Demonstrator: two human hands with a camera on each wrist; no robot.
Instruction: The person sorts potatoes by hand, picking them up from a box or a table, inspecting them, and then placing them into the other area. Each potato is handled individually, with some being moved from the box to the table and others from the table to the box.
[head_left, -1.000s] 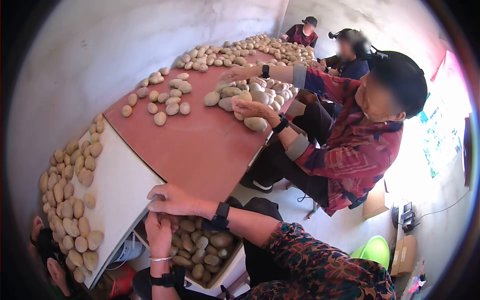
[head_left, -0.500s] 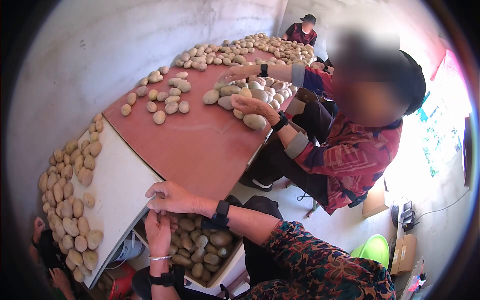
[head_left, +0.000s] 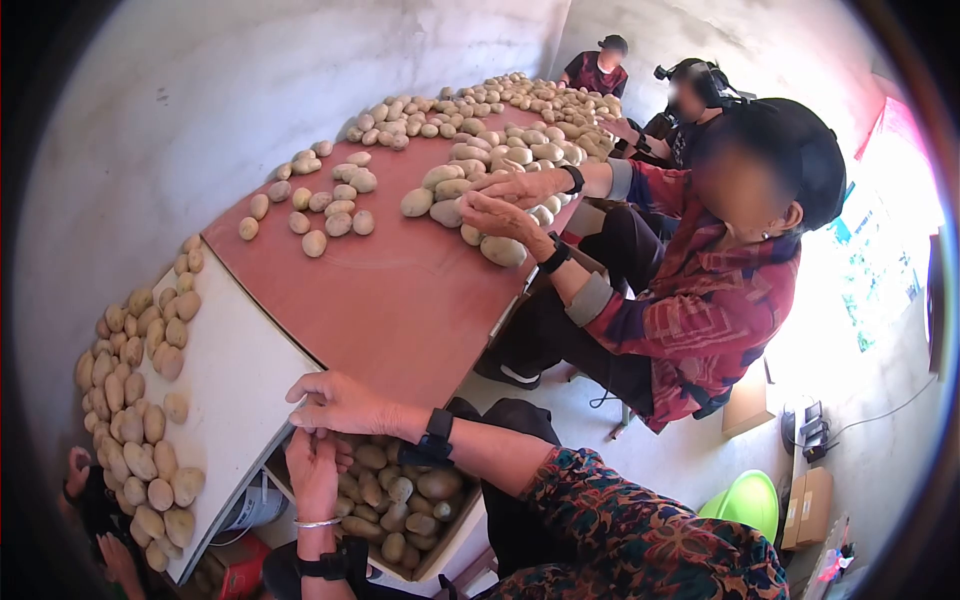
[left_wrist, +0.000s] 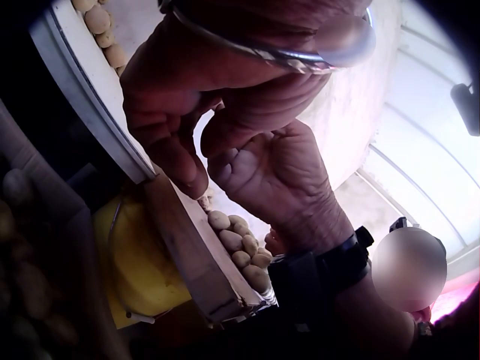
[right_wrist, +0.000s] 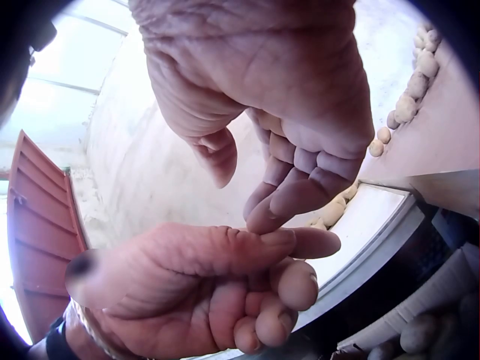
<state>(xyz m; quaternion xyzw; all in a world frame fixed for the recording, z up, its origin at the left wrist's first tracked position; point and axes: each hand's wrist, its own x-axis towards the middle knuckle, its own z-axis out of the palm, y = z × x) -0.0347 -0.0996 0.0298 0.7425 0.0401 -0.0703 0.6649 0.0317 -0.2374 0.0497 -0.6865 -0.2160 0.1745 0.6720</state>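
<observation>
Both of my hands meet over the corner of the table, just above a box of potatoes (head_left: pixel 395 500). My left hand (head_left: pixel 315 470), with a silvery bracelet at the wrist, has loosely curled fingers; its thumb lies along the index finger in the right wrist view. From above comes my right hand (head_left: pixel 350 405), its fingers loosely bent and the tips touching the left thumb (right_wrist: pixel 259 251). No object shows in either hand. Closest to them is the edge of the white tabletop (head_left: pixel 235 350).
Potatoes (head_left: pixel 125 400) are heaped along the white table's far side, and more (head_left: pixel 335 205) lie on the red-brown tabletop (head_left: pixel 350 290). At right, a seated person (head_left: pixel 690 290) holds both hands over a potato pile. Below stand a bucket (head_left: pixel 255 505) and a green basin (head_left: pixel 745 505).
My hands stay together almost unmoved. The neighbouring person's farther hand has come down and closer to the other hand over the potatoes, and that person's head has turned. The view shifts slightly.
</observation>
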